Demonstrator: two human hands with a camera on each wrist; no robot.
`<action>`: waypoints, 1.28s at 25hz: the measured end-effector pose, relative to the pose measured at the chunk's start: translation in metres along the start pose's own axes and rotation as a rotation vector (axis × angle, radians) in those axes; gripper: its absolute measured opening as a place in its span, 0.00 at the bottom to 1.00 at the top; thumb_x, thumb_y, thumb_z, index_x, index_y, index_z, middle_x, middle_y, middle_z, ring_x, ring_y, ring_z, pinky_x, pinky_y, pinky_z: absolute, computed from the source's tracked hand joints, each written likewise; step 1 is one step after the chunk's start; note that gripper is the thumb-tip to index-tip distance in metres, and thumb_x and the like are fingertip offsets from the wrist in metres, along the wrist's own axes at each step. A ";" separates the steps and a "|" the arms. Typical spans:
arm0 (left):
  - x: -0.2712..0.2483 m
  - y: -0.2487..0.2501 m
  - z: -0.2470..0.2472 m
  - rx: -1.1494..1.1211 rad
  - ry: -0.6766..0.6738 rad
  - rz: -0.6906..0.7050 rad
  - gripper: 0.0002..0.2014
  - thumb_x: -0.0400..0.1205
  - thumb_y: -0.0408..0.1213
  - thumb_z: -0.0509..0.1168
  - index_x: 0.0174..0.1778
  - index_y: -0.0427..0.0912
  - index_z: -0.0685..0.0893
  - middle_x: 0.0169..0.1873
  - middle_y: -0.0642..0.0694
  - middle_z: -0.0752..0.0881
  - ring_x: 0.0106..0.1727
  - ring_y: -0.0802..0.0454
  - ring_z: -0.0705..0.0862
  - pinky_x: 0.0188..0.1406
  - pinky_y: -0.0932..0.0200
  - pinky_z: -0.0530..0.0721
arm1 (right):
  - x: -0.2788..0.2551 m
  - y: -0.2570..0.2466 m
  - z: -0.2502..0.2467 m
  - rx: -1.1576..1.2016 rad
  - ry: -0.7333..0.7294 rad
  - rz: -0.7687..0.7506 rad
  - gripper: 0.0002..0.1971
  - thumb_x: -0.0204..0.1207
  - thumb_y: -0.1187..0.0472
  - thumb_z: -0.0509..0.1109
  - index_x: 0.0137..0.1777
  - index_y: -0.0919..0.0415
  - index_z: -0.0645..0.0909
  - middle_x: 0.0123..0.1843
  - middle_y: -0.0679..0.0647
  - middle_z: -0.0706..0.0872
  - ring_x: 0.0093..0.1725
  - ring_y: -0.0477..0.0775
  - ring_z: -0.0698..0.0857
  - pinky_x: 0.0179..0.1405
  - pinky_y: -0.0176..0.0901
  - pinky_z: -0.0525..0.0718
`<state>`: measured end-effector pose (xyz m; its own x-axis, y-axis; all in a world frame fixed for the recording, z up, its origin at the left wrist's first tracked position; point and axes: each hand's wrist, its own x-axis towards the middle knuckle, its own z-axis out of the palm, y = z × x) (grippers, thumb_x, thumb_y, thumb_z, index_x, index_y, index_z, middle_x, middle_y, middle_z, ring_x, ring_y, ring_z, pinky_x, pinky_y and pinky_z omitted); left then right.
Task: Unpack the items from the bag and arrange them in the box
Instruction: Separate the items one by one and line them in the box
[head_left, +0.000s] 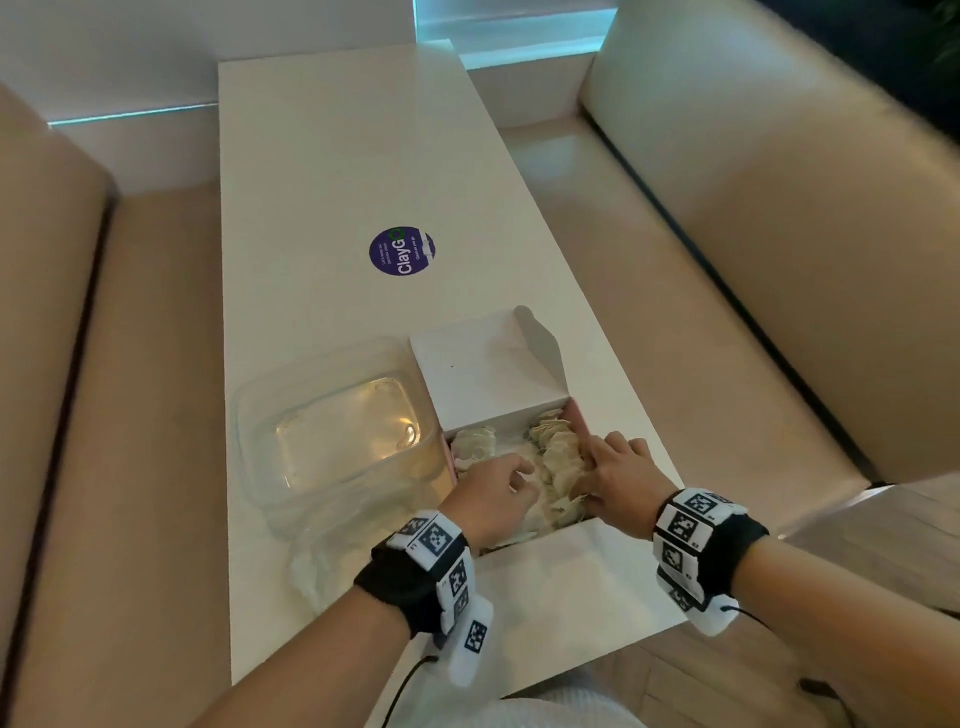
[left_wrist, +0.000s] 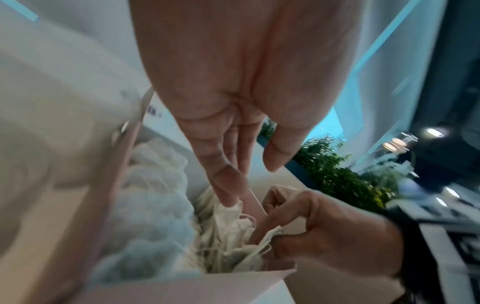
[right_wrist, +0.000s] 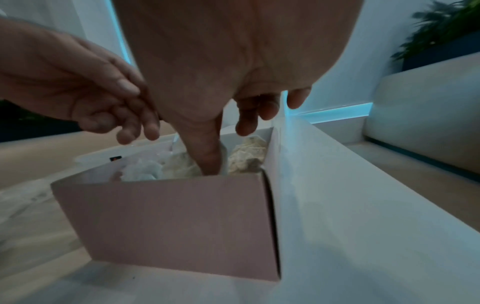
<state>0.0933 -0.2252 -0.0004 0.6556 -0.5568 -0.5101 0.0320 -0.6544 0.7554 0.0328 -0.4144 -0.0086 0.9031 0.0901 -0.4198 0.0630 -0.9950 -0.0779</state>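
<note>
A pink cardboard box (head_left: 488, 374) (right_wrist: 168, 222) stands open on the white table (head_left: 322, 208), its white flaps folded out. Cream tea bags (head_left: 558, 447) (left_wrist: 223, 226) (right_wrist: 246, 152) with strings fill its right side, and paler sachets (head_left: 475, 441) lie at its left. My left hand (head_left: 519, 475) (left_wrist: 250, 183) (right_wrist: 124, 127) hovers over the box with loose fingers, one fingertip touching the pile. My right hand (head_left: 597, 467) (left_wrist: 285, 222) (right_wrist: 228, 150) is down in the box, thumb dug in, its curled fingers pinching tea bags. A crumpled clear plastic bag (head_left: 311, 571) lies left of my left wrist.
A clear plastic tub (head_left: 332, 441) sits against the box's left side. A round purple sticker (head_left: 402, 252) marks the table farther back. Beige sofa seats (head_left: 779, 260) run along both sides of the narrow table, whose right edge lies close to the box.
</note>
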 end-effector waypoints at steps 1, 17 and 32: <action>0.006 0.004 0.002 -0.135 0.022 -0.073 0.11 0.83 0.41 0.62 0.61 0.45 0.80 0.51 0.47 0.85 0.50 0.49 0.86 0.57 0.51 0.85 | -0.001 0.003 0.003 0.025 0.015 0.020 0.11 0.74 0.49 0.66 0.54 0.41 0.85 0.75 0.52 0.67 0.66 0.61 0.67 0.61 0.52 0.64; 0.057 0.042 0.063 -1.037 -0.095 -0.560 0.24 0.86 0.53 0.55 0.59 0.34 0.80 0.49 0.32 0.88 0.44 0.40 0.88 0.46 0.47 0.86 | -0.010 0.022 0.041 0.728 0.026 0.173 0.17 0.74 0.63 0.62 0.63 0.57 0.79 0.64 0.55 0.78 0.61 0.60 0.81 0.60 0.49 0.79; 0.065 0.017 0.063 -0.934 -0.078 -0.605 0.27 0.85 0.57 0.52 0.69 0.42 0.80 0.57 0.39 0.86 0.37 0.49 0.83 0.33 0.59 0.81 | 0.004 0.030 0.050 0.591 -0.047 0.110 0.13 0.75 0.51 0.68 0.58 0.47 0.87 0.75 0.54 0.71 0.74 0.61 0.69 0.71 0.50 0.73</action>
<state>0.0894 -0.3049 -0.0463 0.2918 -0.3291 -0.8981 0.9062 -0.2051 0.3697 0.0170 -0.4413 -0.0577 0.8703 0.0033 -0.4926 -0.2886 -0.8070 -0.5153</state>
